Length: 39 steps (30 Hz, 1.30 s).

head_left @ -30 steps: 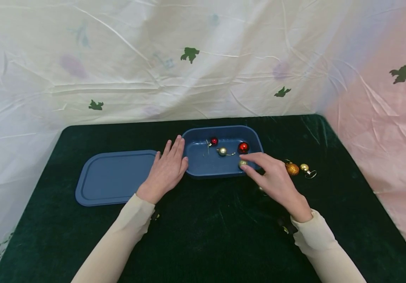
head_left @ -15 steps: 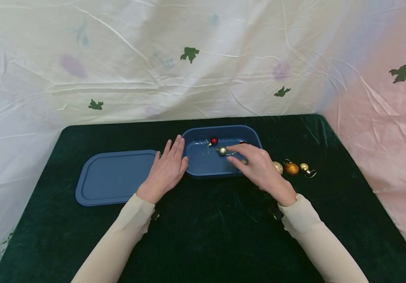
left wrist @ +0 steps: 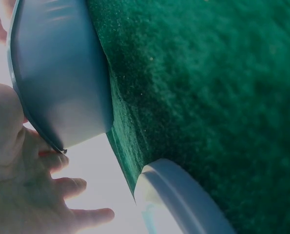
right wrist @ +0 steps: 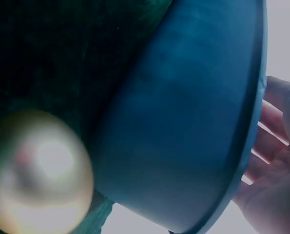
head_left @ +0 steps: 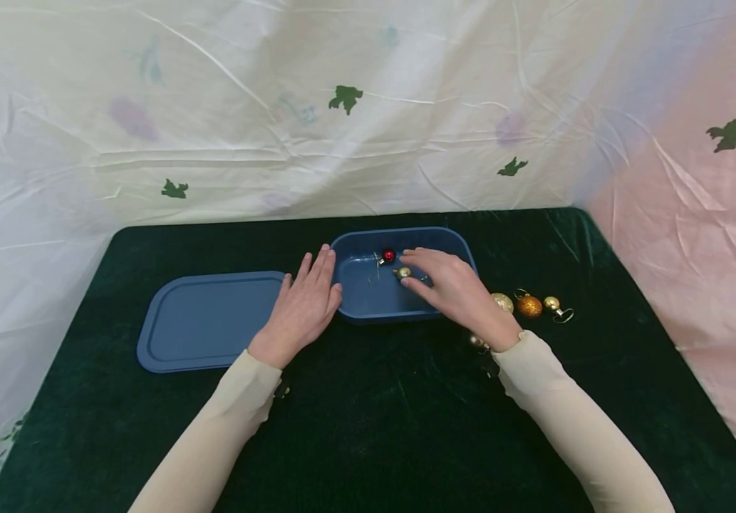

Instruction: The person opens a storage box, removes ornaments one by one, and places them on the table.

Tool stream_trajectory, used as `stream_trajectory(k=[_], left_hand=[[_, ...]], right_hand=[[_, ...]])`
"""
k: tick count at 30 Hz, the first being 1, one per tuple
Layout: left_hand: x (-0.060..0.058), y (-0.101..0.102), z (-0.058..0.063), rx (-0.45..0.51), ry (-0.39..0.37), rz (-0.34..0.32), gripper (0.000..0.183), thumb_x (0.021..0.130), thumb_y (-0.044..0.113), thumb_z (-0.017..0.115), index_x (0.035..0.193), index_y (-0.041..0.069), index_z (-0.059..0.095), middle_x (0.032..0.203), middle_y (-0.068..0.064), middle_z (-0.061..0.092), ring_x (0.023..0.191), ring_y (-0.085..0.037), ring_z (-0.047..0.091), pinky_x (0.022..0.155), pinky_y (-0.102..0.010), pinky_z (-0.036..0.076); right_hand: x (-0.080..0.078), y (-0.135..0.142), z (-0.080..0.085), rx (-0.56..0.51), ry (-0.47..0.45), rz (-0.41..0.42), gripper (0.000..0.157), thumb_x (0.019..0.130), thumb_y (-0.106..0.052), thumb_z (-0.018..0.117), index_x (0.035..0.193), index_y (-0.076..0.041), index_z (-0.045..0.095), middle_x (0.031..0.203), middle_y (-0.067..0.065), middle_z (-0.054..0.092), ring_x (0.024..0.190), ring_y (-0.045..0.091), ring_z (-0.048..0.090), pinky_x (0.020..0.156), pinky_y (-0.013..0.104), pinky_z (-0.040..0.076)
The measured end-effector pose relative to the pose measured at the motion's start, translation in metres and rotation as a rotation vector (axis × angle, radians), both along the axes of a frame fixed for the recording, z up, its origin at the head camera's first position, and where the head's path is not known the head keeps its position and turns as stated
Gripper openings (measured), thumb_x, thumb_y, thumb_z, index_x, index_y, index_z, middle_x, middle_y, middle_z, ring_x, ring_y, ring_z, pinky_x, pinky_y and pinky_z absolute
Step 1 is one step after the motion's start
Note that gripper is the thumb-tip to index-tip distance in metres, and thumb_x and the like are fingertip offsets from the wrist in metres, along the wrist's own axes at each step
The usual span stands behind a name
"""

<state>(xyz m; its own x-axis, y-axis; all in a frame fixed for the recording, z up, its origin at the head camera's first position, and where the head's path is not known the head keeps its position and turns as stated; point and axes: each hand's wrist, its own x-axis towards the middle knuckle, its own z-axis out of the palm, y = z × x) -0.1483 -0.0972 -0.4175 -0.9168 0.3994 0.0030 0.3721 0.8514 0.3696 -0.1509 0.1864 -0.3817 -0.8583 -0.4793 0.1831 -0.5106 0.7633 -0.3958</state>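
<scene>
My left hand (head_left: 300,306) lies with fingers straight along the left rim of a blue plastic box (head_left: 380,312); the left wrist view shows its palm against the box edge. Over the box's right half hovers my right hand (head_left: 457,285), thumb and fingers spread apart. Between its thumb and fingertips, in the head view, a small pale-gold Christmas bauble (head_left: 403,272) with a hook lies on the box floor. Just behind it is a small red bauble (head_left: 389,255), its hook (head_left: 377,262) to the left. The right hand covers the box's right end.
A blue lid (head_left: 207,320) lies flat left of the box. Right of the box sit a glittery pale-gold bauble (head_left: 503,303), an orange-gold bauble (head_left: 529,306) and a small gold bauble (head_left: 551,303). A shiny bauble (head_left: 475,340) lies near the right wrist, large in the right wrist view.
My right hand has let go of a glittery gold bauble in the box and moved left and inward, now hiding it and a larger red one. The left hand has stayed put.
</scene>
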Motion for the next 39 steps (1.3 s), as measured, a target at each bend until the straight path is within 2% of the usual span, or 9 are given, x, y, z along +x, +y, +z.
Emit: stream_trajectory(k=[15,24,31,39], left_hand=[[0.000,0.000,0.000,-0.012,0.001,-0.003,0.065,0.112,0.038,0.030,0.167,0.008,0.013,0.174,-0.007,0.004,0.158,-0.037,0.011,0.119,-0.068,0.020],[0.000,-0.001,0.001,-0.007,-0.004,-0.006,0.065,0.112,0.036,0.033,0.167,0.007,0.013,0.174,-0.008,0.005,0.158,-0.037,0.012,0.119,-0.069,0.020],[0.000,-0.001,0.001,-0.008,-0.009,-0.008,0.065,0.112,0.036,0.033,0.167,0.008,0.012,0.174,-0.007,0.004,0.158,-0.037,0.012,0.119,-0.068,0.019],[-0.001,0.000,-0.001,-0.015,0.001,-0.003,0.065,0.112,0.036,0.033,0.167,0.007,0.013,0.173,-0.007,0.005,0.158,-0.037,0.012,0.119,-0.068,0.020]], right_hand=[[-0.024,-0.003,-0.008,0.221,-0.060,0.007,0.057,0.099,-0.037,0.070,0.145,-0.006,0.059,0.152,0.018,0.053,0.141,0.038,0.048,0.113,0.060,0.039],[-0.034,-0.003,-0.015,0.250,-0.040,0.008,0.051,0.098,-0.035,0.072,0.139,-0.005,0.065,0.133,0.015,0.066,0.123,0.032,0.061,0.102,0.053,0.049],[-0.038,-0.005,-0.018,0.256,-0.050,0.005,0.046,0.099,-0.034,0.072,0.134,-0.005,0.068,0.124,0.013,0.071,0.114,0.030,0.067,0.097,0.049,0.052],[-0.041,-0.007,-0.022,0.231,-0.058,0.024,0.035,0.099,-0.027,0.073,0.126,-0.005,0.072,0.112,0.009,0.075,0.097,0.024,0.070,0.085,0.041,0.056]])
